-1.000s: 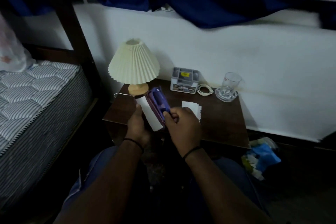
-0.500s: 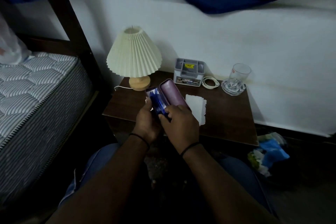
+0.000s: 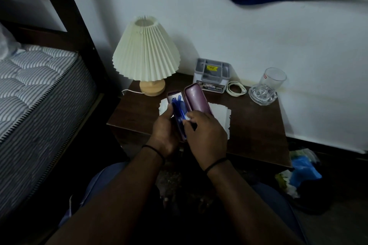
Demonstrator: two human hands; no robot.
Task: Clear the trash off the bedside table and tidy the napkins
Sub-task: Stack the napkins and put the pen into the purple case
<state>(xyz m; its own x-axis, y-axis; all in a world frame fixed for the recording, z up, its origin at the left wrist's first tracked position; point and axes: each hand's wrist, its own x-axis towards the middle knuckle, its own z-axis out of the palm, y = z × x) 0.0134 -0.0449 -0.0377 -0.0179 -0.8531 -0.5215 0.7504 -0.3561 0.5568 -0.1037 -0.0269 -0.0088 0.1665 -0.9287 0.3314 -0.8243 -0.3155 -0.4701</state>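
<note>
Both hands are busy: left hand [image 3: 165, 125] cradles the open purple case [image 3: 196, 99], right hand [image 3: 205, 135] pinches blue glasses [image 3: 178, 108] into it. Napkins [image 3: 221, 113] lie untidied on the tabletop [image 3: 258, 125]; probably next: shut case, stack them.

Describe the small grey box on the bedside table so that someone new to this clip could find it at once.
Start at the dark wooden bedside table against the white wall, then find the pleated cream lamp at its back left. The grey box stands just right of the lamp, by the wall, left of a coiled white cable. It alone is opaque and blocky, with open compartments on top and a yellow sticker.
</note>
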